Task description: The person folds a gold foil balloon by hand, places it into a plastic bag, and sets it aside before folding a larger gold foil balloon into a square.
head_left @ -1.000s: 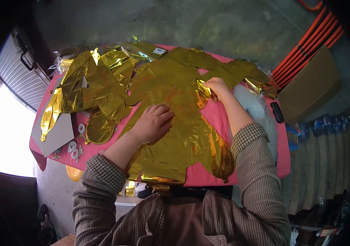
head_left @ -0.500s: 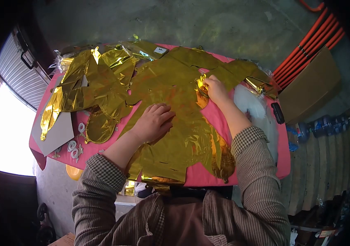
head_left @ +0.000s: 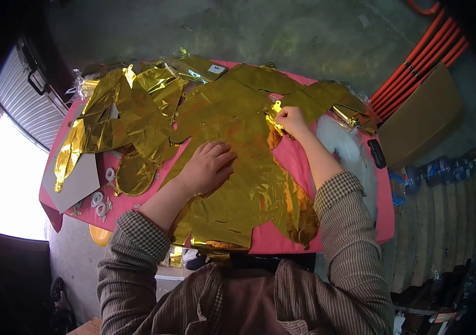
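Observation:
A large sheet of gold foil (head_left: 215,117) lies over a pink-covered table (head_left: 383,223). My left hand (head_left: 209,167) rests palm down on the middle of the foil, its fingers lying flat. At the foil's right edge, my right hand (head_left: 291,121) is closed in a pinch on a crumpled, shiny fold. More gold foil (head_left: 137,111), partly folded and wrinkled, spreads over the left of the table. A small white label (head_left: 216,68) marked F lies at the back.
Rolls of white ribbon (head_left: 101,209) and a grey card (head_left: 76,178) lie at the left. A clear plastic bag (head_left: 341,139) and a black object (head_left: 377,153) are at the right. Behind them stand orange poles (head_left: 416,61) and a cardboard box (head_left: 427,117).
My right hand has moved slightly down and to the right, still at the foil's edge. My left hand has stayed almost in place.

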The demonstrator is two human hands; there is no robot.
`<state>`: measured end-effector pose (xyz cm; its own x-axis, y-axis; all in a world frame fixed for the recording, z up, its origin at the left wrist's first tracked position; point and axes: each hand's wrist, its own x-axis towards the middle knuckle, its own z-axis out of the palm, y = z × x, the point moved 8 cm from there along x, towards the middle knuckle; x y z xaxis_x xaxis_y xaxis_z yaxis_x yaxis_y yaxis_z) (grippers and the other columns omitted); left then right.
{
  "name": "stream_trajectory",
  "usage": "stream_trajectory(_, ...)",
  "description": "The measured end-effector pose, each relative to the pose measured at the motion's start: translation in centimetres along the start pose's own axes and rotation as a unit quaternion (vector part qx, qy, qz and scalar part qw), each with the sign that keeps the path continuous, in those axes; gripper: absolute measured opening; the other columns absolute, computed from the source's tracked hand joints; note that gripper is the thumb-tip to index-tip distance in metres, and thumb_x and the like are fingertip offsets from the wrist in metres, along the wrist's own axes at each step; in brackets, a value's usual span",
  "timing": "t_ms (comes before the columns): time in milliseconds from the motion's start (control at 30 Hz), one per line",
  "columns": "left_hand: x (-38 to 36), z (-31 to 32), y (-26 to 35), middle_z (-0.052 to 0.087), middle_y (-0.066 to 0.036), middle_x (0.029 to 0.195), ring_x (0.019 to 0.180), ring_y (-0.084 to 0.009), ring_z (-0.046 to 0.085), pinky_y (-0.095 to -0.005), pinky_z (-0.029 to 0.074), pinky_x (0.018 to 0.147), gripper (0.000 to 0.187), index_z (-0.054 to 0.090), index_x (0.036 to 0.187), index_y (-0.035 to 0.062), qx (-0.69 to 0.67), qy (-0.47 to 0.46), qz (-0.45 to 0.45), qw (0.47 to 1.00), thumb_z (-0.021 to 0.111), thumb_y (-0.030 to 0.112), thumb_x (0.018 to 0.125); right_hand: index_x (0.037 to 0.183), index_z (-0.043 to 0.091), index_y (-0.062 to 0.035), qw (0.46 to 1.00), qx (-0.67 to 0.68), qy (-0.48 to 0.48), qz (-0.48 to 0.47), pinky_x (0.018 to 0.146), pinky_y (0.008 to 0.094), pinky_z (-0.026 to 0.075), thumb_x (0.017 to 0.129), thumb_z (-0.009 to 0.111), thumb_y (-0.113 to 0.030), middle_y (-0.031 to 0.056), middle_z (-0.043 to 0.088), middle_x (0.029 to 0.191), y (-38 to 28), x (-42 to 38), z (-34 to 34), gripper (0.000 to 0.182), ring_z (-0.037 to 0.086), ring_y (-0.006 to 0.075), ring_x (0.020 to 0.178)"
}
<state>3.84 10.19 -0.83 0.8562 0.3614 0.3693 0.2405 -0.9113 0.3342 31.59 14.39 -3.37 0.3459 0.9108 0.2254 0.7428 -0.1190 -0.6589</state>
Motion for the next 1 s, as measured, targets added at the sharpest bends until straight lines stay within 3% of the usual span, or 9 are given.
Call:
stream_trajectory(133, 0.0, 0.2, -0.2, 0.05, -0.01, 0.118, 0.117, -0.0291, 0.042, -0.041, 0.034, 0.097, 0.035, 0.055, 0.114, 0.0088, -0.007, -0.003, -0.004, 1.0, 0.059, 0.022, 0.081, 0.069, 0.063, -0.0024, 0.985, 0.114, -0.017, 0.13, 0.049, 0.0306, 0.044, 0.065, 0.072, -0.009, 0.0074, 0.061, 0.065, 2.5, 0.3, 0.0, 0.012, 0.056, 0.0131, 0.053)
stream_trajectory(200, 0.0, 0.1, 0.0, 0.05, -0.011, 0.117, 0.117, -0.0294, 0.042, -0.041, 0.034, 0.097, 0.035, 0.055, 0.113, 0.0087, -0.005, -0.002, -0.004, 1.0, 0.059, 0.022, 0.081, 0.068, 0.06, -0.0035, 0.935, 0.296, -0.039, 0.192, 0.049, 0.0298, 0.043, 0.066, 0.073, -0.011, 0.0046, 0.06, 0.065, 2.9, -0.2, 0.2, 0.015, 0.055, 0.0124, 0.052)
stream_trajectory(333, 0.1, -0.1, 0.0, 0.05, -0.011, 0.117, 0.116, -0.0302, 0.042, -0.0413, 0.034, 0.097, 0.035, 0.055, 0.113, 0.0085, -0.014, 0.0, 0.001, 1.0, 0.059, 0.022, 0.081, 0.069, 0.054, -0.0039, 0.897, 0.358, -0.018, 0.259, 0.043, 0.0302, 0.041, 0.069, 0.07, -0.008, 0.0042, 0.057, 0.062, 3.7, -0.5, 0.0, 0.017, 0.051, 0.0117, 0.049)
stream_trajectory(400, 0.0, -0.1, 0.1, 0.05, -0.011, 0.117, 0.116, -0.03, 0.042, -0.0412, 0.034, 0.097, 0.035, 0.055, 0.113, 0.0085, -0.009, 0.001, 0.001, 1.0, 0.059, 0.022, 0.081, 0.076, 0.052, -0.0031, 0.99, 0.021, 0.018, 0.139, 0.049, 0.0344, 0.046, 0.069, 0.069, -0.011, 0.0086, 0.058, 0.067, 2.9, 0.8, -1.6, 0.02, 0.056, 0.0195, 0.054)
stream_trajectory(433, 0.1, -0.1, 0.1, 0.05, -0.011, 0.117, 0.116, -0.0299, 0.042, -0.0411, 0.034, 0.097, 0.035, 0.055, 0.113, 0.0085, -0.005, 0.002, 0.003, 1.0, 0.059, 0.022, 0.081, 0.076, 0.052, -0.0031, 0.99, 0.021, 0.017, 0.139, 0.049, 0.0344, 0.046, 0.069, 0.069, -0.011, 0.0086, 0.058, 0.067, 3.2, 0.8, -1.2, 0.02, 0.056, 0.0195, 0.054)
stream_trajectory(500, 0.1, -0.2, 0.1, 0.05, -0.011, 0.117, 0.116, -0.0297, 0.043, -0.0411, 0.034, 0.097, 0.035, 0.055, 0.113, 0.0086, -0.007, 0.002, 0.003, 1.0, 0.06, 0.022, 0.081, 0.091, 0.048, -0.0027, 0.987, -0.141, 0.076, 0.012, 0.06, 0.0395, 0.049, 0.069, 0.067, -0.015, 0.016, 0.06, 0.079, -1.5, 0.0, -1.6, 0.032, 0.061, 0.0308, 0.067)
stream_trajectory(533, 0.1, -0.1, 0.1, 0.05, -0.011, 0.117, 0.116, -0.0296, 0.043, -0.0411, 0.034, 0.097, 0.035, 0.055, 0.113, 0.0086, -0.008, 0.002, 0.003, 1.0, 0.06, 0.022, 0.081, 0.101, 0.043, -0.002, 0.98, -0.19, 0.029, 0.047, 0.068, 0.0435, 0.049, 0.074, 0.063, -0.02, 0.0213, 0.06, 0.091, -2.7, -0.2, -1.1, 0.038, 0.061, 0.0376, 0.08)
stream_trajectory(633, 0.1, -0.1, 0.1, 0.05, -0.011, 0.117, 0.116, -0.0292, 0.043, -0.0409, 0.034, 0.097, 0.035, 0.055, 0.113, 0.0087, 0.003, -0.001, 0.001, 1.0, 0.06, 0.022, 0.081, 0.104, 0.041, -0.0014, 0.959, -0.28, 0.013, 0.051, 0.07, 0.0454, 0.05, 0.078, 0.058, -0.022, 0.0225, 0.061, 0.095, -3.6, 0.1, 0.3, 0.037, 0.061, 0.0374, 0.083)
stream_trajectory(1000, 0.2, -0.3, 0.2, 0.051, -0.011, 0.117, 0.117, -0.03, 0.043, -0.0416, 0.035, 0.097, 0.035, 0.055, 0.113, 0.0086, -0.005, -0.002, 0.002, 1.0, 0.06, 0.021, 0.081, 0.093, 0.064, -0.0071, 0.965, -0.219, 0.051, 0.133, 0.072, 0.0451, 0.048, 0.083, 0.052, -0.037, 0.0172, 0.064, 0.089, -0.6, 1.7, -0.7, 0.034, 0.061, 0.0357, 0.082)
